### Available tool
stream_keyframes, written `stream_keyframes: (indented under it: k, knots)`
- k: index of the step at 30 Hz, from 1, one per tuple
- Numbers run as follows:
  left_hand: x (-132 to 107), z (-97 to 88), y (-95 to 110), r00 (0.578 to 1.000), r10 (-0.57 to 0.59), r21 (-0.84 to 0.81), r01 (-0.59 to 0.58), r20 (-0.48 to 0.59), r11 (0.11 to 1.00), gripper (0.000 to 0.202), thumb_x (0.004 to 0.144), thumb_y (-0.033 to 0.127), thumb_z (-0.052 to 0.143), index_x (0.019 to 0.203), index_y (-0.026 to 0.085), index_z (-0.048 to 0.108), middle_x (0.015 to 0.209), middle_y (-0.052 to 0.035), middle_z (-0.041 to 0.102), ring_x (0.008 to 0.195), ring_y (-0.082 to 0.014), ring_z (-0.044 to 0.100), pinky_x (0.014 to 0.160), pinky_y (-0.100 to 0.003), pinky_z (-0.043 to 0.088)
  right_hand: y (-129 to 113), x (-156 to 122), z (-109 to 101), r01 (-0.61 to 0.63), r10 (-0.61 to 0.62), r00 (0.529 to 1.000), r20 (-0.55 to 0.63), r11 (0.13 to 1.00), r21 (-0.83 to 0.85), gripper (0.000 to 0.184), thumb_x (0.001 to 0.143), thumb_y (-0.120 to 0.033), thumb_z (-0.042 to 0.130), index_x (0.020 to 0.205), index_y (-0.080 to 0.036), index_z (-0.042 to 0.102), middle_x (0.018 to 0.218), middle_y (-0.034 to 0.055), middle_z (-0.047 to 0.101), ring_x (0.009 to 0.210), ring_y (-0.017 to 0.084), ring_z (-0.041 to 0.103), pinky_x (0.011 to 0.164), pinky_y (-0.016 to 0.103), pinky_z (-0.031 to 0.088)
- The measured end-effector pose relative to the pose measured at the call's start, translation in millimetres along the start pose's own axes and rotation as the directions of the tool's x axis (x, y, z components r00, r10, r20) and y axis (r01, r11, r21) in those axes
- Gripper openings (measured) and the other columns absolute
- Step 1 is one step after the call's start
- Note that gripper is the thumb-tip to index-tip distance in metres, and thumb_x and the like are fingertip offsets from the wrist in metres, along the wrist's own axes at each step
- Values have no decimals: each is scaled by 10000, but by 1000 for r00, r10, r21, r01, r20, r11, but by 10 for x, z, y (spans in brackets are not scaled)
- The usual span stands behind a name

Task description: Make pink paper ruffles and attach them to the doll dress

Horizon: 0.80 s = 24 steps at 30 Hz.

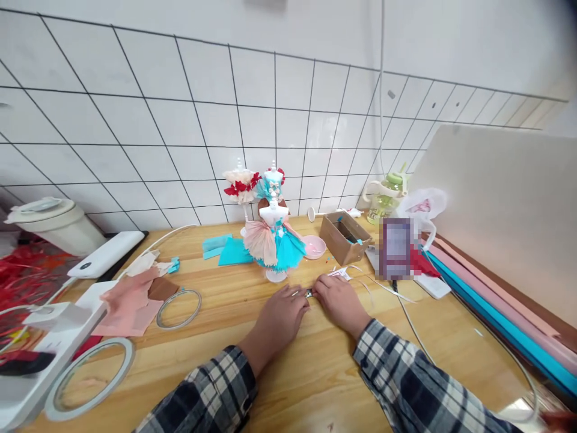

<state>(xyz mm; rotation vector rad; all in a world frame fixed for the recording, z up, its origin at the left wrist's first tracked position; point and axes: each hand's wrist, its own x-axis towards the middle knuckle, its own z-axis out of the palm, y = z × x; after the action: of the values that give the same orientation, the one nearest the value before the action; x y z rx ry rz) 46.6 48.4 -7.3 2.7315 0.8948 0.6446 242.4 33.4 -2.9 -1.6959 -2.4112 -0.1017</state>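
Observation:
My left hand [283, 310] rests low over the table, its fingers curled together. My right hand [337, 299] faces it, with its fingertips bent inward. Between them shows a small dark and silvery object [309, 293], too small to name, pinched from both sides. Just behind the hands stands a small white dress form [274, 215] in a pink and turquoise crepe-paper skirt [283, 245]. Two more small dressed forms are behind it, one with a cream and red paper top [240, 185]. Flat turquoise paper pieces [235, 252] lie to their left.
A brown box [345, 237], a pink dish [314, 246] and a phone-like device [395, 249] sit to the right. Rolls of tape [179, 309], pink paper scraps [128, 300] and a power strip [76, 337] lie left. Coloured paper sheets [500, 319] line the right edge.

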Motion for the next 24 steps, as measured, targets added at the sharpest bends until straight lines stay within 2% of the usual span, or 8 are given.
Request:
stream_keyframes:
  k: [4,7,9,13,16,18,21,24]
  knots:
    - [18,55,-101,995,-104,-5,104,15,995,235,948,166,432,1006,211,656,1117,-43,717,1021,-184,662,1002,-400,457,-49,-36,-14,11,26,982,-185,981,192,235,980,-272,443,933,-197,661,957,64,632,934,201,546,862,338,381]
    - [47,37,-169,989,-128,79,134,-79,988,231,939,160,441,1006,198,659,1182,-65,693,1124,-223,614,1035,-453,423,-6,-89,-10,29,122,933,-338,913,408,237,961,-312,484,923,-225,702,942,61,653,929,198,560,840,331,408]
    - [26,-34,-167,975,-125,96,144,-185,985,225,941,184,445,970,194,668,1203,-76,679,1171,-249,574,1045,-483,404,21,-107,6,8,222,907,-357,841,542,234,937,-345,526,893,-234,727,892,57,659,889,198,574,811,331,430]
    - [-121,-202,-57,934,-175,23,192,-312,981,221,943,231,455,954,220,675,1005,-51,730,1030,-223,619,1078,-510,348,-131,-52,47,-54,406,879,-251,606,793,252,877,-417,584,852,-219,737,919,71,651,910,207,592,848,349,465]
    - [-216,-269,18,900,-268,-22,277,-343,961,186,920,259,495,924,233,679,898,-27,725,910,-202,631,1086,-533,302,-465,22,53,-71,548,818,-173,394,916,312,868,-458,561,900,-191,718,1040,99,625,1014,210,581,919,356,467]
    - [-248,-287,24,857,-328,-57,333,-399,941,165,903,276,519,889,222,674,879,-32,718,880,-206,624,1022,-501,370,-692,52,43,-47,596,789,-152,304,952,332,877,-467,530,886,-180,697,1055,103,611,1032,200,574,930,347,471]
    - [-278,-293,-6,811,-372,-97,370,-452,924,175,897,299,526,848,205,665,851,-43,713,839,-211,617,843,-410,468,-873,50,33,15,553,826,-110,173,985,279,832,-449,581,849,-186,676,1024,89,620,1012,199,576,894,334,487]
    - [-316,-275,-18,824,-365,-87,365,-432,927,166,886,302,543,833,205,668,826,-38,711,822,-210,619,776,-375,477,-850,17,61,-48,422,906,41,6,999,243,729,-414,693,814,-187,673,888,56,664,848,188,609,797,324,501]
